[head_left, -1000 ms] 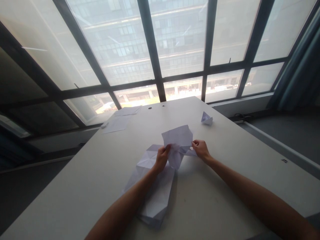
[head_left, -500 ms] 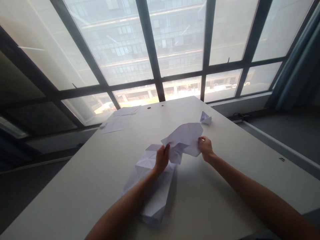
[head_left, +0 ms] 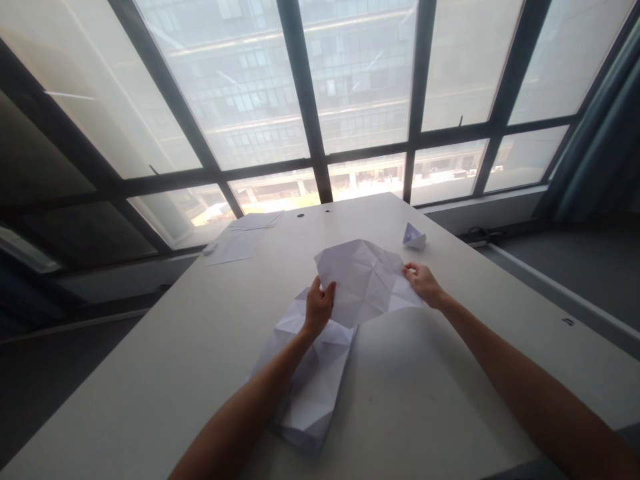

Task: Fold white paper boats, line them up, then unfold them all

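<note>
A white sheet of paper [head_left: 367,280] marked with fold creases is held up above the table between both hands. Its left edge is pinched by my left hand [head_left: 319,307], thumb on the near face. At its right edge, my right hand [head_left: 425,283] grips with closed fingers. Beneath my left hand and forearm, more creased white paper [head_left: 315,387] lies on the table, partly hidden by the arm. Beyond my right hand stands a small folded paper piece [head_left: 414,237].
The white table [head_left: 165,373] reaches toward large framed windows. At its far left lie several flat paper sheets [head_left: 240,240]. Two dark round spots [head_left: 301,215] show near the far edge. A blue curtain [head_left: 580,167] hangs at the right.
The held sheet was bent and crumpled; now it is spread much flatter, with its creases showing. My right hand has moved slightly right, away from my left hand.
</note>
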### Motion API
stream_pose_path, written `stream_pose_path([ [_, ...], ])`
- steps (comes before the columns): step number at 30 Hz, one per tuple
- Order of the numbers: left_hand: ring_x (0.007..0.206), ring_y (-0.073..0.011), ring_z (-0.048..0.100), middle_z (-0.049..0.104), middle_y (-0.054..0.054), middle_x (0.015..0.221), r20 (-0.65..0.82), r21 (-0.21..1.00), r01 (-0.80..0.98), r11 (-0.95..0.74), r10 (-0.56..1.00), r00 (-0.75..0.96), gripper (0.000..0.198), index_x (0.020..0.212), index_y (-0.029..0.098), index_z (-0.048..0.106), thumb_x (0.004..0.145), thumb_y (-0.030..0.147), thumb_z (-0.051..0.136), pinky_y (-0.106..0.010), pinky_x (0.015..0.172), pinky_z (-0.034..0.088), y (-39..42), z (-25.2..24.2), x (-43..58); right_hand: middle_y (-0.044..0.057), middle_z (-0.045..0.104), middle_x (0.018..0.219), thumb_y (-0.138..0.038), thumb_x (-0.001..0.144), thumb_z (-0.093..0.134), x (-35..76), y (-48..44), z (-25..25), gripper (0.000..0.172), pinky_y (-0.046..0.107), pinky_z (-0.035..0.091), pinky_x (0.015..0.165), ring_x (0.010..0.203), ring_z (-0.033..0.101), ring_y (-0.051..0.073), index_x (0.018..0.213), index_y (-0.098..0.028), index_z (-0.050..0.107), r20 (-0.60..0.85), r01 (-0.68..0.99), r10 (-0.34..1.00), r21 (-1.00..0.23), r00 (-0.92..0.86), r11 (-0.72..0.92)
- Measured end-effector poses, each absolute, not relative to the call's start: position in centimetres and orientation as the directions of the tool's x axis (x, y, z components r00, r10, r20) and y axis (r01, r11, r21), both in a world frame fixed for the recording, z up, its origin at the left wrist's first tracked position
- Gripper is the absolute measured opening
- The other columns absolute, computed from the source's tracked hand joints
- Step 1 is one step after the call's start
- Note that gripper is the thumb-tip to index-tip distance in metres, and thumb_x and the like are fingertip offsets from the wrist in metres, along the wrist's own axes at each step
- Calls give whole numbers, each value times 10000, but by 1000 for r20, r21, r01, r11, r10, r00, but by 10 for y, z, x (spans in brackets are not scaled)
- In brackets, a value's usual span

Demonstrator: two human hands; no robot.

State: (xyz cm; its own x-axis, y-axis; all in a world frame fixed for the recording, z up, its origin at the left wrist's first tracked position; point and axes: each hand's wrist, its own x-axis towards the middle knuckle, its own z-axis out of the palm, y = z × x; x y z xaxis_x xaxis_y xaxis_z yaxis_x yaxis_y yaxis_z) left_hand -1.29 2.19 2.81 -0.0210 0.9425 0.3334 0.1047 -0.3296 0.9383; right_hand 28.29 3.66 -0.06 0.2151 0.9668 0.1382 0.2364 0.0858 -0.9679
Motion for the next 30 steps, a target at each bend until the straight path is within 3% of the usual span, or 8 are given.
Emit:
stream_pose_path([
  [4, 506, -142, 563, 652, -17, 655, 260, 954, 127, -271, 960, 99, 417, 1131, 157, 609, 803, 410, 666, -194, 429, 380, 29, 44, -21, -30, 509, 513, -441, 752, 574, 310, 45, -1, 282, 236, 220, 420, 418, 352, 105, 836, -173, 592, 271, 341, 913, -926, 304, 161],
  [9, 452, -126, 547, 645, -18, 631, 159, 980, 90, -176, 972, 171, 393, 1065, 143, 632, 777, 403, 695, -176, 377, 360, 20, 74, -31, -26, 506, 501, -431, 753, 572, 310, 45, 6, 258, 246, 231, 434, 418, 337, 108, 810, -180, 596, 345, 402, 895, -890, 283, 216],
  [13, 330, -90, 448, 556, 14, 499, 17, 990, 129, -58, 953, 302, 338, 890, 129, 622, 777, 438, 702, -170, 317, 310, -11, 84, -60, -46, 478, 492, -458, 736, 582, 290, 42, 10, 286, 234, 200, 424, 415, 305, 96, 811, -182, 596, 258, 343, 951, -920, 170, 188],
  [16, 407, -152, 568, 640, -64, 578, -197, 975, 186, 120, 856, 478, 392, 950, 114, 630, 777, 457, 708, -209, 369, 407, -42, 80, -95, -65, 441, 477, -459, 731, 591, 267, 44, 13, 284, 222, 174, 421, 419, 284, 84, 794, -183, 612, 184, 325, 983, -928, -17, 179],
  [18, 531, -205, 647, 695, -105, 710, -269, 953, 244, 178, 868, 418, 435, 1022, 119, 640, 748, 442, 740, -255, 438, 487, -60, 75, -117, -71, 424, 472, -439, 734, 594, 248, 47, 17, 263, 213, 174, 422, 430, 284, 81, 774, -180, 624, 172, 346, 974, -914, -146, 213],
  [20, 682, -230, 681, 711, -115, 829, -234, 964, 188, 188, 936, 264, 413, 985, 124, 666, 732, 438, 754, -289, 555, 545, -72, 69, -134, -63, 452, 496, -408, 734, 602, 229, 53, 22, 239, 202, 202, 427, 453, 309, 81, 751, -173, 638, 186, 361, 952, -893, -244, 267],
  [23, 712, -215, 662, 701, -103, 803, -246, 969, 35, 244, 964, 98, 352, 856, 104, 688, 734, 427, 750, -317, 673, 553, -84, 61, -152, -49, 504, 533, -360, 718, 625, 202, 64, 31, 201, 189, 246, 434, 481, 359, 85, 740, -164, 663, 194, 370, 924, -874, -331, 316],
  [30, 567, -118, 544, 628, -16, 677, -287, 953, -123, 278, 956, -65, 224, 718, 156, 669, 698, 353, 774, -194, 509, 441, -106, 60, -184, -25, 570, 543, -280, 735, 640, 153, 87, 39, 121, 193, 313, 438, 460, 434, 96, 752, -169, 685, 119, 478, 883, -804, -453, 354],
])
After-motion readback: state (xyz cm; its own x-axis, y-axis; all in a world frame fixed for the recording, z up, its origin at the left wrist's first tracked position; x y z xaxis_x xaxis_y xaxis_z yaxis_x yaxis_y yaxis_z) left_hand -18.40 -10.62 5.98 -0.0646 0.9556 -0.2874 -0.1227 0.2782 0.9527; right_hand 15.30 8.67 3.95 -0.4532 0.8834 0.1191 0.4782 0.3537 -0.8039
